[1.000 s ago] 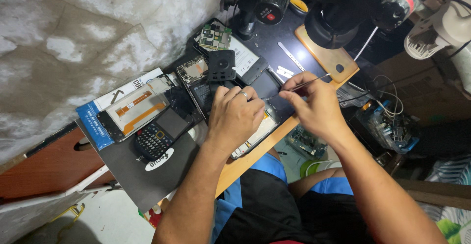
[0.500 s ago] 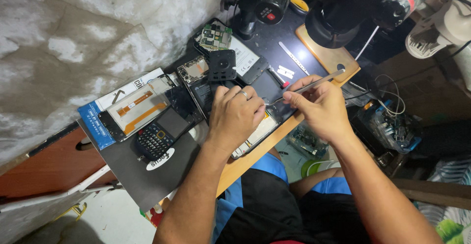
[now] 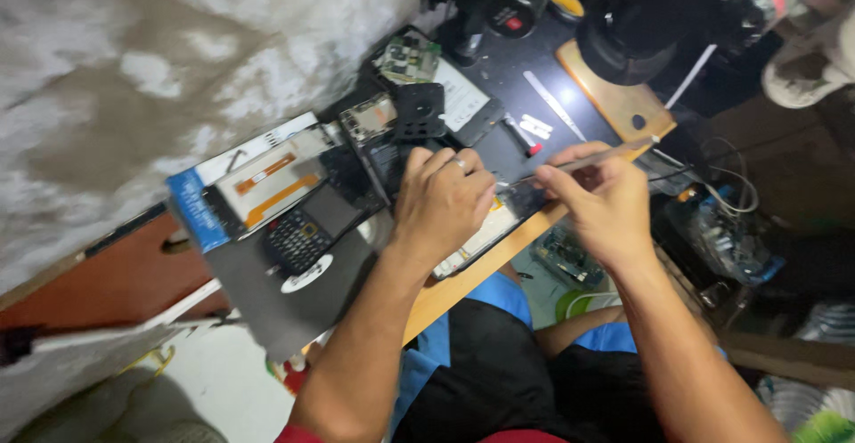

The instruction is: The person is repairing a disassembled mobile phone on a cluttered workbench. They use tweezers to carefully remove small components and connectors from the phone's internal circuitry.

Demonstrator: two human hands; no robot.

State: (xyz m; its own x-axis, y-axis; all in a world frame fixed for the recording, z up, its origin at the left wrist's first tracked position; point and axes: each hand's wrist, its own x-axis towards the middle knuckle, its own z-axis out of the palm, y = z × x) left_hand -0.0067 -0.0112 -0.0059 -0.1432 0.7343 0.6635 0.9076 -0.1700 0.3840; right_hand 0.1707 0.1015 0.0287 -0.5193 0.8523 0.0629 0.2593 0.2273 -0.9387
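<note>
At the far left of the bench lies a flat box [image 3: 245, 189] with a blue edge and orange strips on its face, and just beside it a small black phone with a keypad [image 3: 296, 240] rests on a grey mat [image 3: 267, 305]. Right of these, the left hand [image 3: 441, 203] lies palm down with its fingers curled, pressing on an opened phone [image 3: 485, 225] at the front edge of the wooden board [image 3: 463, 283]. Above that hand sit a black bracket [image 3: 420, 112] and a green circuit board [image 3: 408, 58]. Further right, the right hand [image 3: 606, 207] pinches a thin metal tool [image 3: 588, 162] between thumb and fingers, its tip pointing left, down at the opened phone. Cables [image 3: 726, 189] lie at the far right.
</note>
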